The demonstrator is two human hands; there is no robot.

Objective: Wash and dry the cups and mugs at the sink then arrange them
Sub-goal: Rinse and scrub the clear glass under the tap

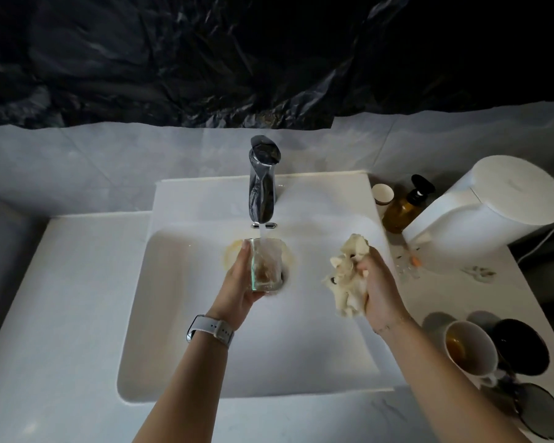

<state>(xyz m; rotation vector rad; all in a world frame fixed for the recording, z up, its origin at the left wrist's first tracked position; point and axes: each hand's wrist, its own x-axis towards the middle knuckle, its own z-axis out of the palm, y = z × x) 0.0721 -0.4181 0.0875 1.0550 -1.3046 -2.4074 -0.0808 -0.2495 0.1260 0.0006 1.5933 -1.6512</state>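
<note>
My left hand (237, 282) grips a clear glass cup (267, 265) upright over the drain of the white sink (173, 314). Water from the chrome faucet (262, 187) runs straight into the cup, which shows brown residue inside. My right hand (378, 292) holds a crumpled cream cloth (346, 276) over the right side of the basin, apart from the cup. On the counter at the right stand a white mug (470, 350) with brown liquid in it, a black mug (522, 346) and a grey cup (541, 410).
An amber pump bottle (403, 209), a small paper cup (383, 195) and a big white paper roll (493, 199) stand at the back right. A small glass (410, 266) and bits of debris lie on the right counter. Black plastic sheeting covers the wall behind.
</note>
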